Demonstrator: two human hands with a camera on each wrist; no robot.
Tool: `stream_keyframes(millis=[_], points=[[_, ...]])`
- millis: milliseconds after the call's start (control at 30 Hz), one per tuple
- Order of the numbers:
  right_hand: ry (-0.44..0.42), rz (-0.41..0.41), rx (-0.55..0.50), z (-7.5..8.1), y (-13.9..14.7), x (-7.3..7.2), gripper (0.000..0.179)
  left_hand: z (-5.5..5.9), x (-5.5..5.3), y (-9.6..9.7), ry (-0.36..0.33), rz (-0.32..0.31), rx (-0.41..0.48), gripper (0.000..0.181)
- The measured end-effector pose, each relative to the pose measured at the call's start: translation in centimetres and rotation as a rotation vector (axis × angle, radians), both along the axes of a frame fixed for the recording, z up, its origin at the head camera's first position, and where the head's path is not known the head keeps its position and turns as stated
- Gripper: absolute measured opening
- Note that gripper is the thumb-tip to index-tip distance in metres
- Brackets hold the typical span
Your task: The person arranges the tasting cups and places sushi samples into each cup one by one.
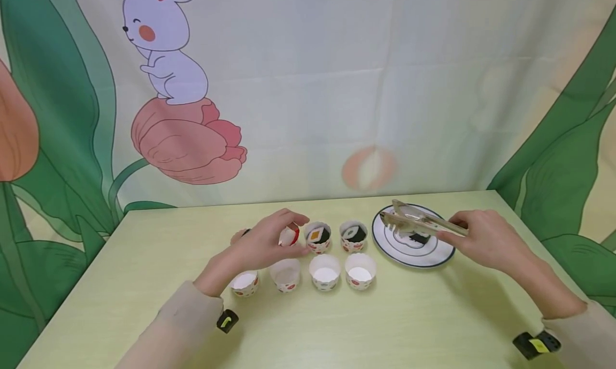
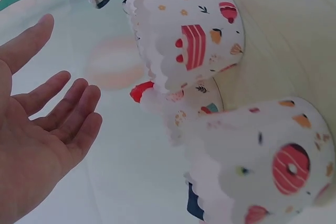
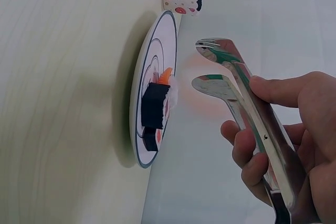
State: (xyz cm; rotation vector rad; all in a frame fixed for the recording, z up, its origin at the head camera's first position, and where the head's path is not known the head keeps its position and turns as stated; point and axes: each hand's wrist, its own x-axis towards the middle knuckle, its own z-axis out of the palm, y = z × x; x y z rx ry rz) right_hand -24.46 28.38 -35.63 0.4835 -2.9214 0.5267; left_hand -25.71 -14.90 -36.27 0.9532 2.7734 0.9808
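My right hand (image 1: 491, 238) grips metal serving tongs (image 1: 428, 223) above a blue-rimmed white plate (image 1: 397, 254). In the right wrist view the tongs' two ends stand apart with nothing between them. Sushi pieces (image 3: 156, 105) wrapped in dark seaweed lie on the plate, beside the tongs' tips and not touching them. My left hand (image 1: 262, 243) hovers over the left part of two rows of paper cups, its fingers loosely bent and holding nothing. Back-row cups hold sushi, such as the cup with an orange-topped piece (image 1: 317, 236) and the cup beside it (image 1: 353, 236). My left hand partly hides others.
The front row has several white paper cups, among them the rightmost cup (image 1: 360, 273) and the leftmost cup (image 1: 244, 284); their visible insides show no food. All stand on a pale yellow-green table (image 1: 337, 331). A printed cloth backdrop (image 1: 308, 117) hangs behind its far edge.
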Motion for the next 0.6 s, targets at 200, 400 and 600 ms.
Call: stream_keyframes(millis=[200, 400, 600], points=[[-0.012, -0.014, 0.008, -0.1, 0.2, 0.0, 0.045, -0.1, 1.0, -1.7, -0.018, 0.056, 0.013, 0.052], [-0.009, -0.016, 0.013, -0.2, 0.3, -0.1, 0.045, -0.5, 1.6, -2.8, -0.037, 0.045, 0.090, 0.052], [-0.018, -0.016, 0.007, -0.3, 0.4, -0.1, 0.049, -0.8, 2.2, -3.6, -0.028, 0.060, 0.076, 0.055]])
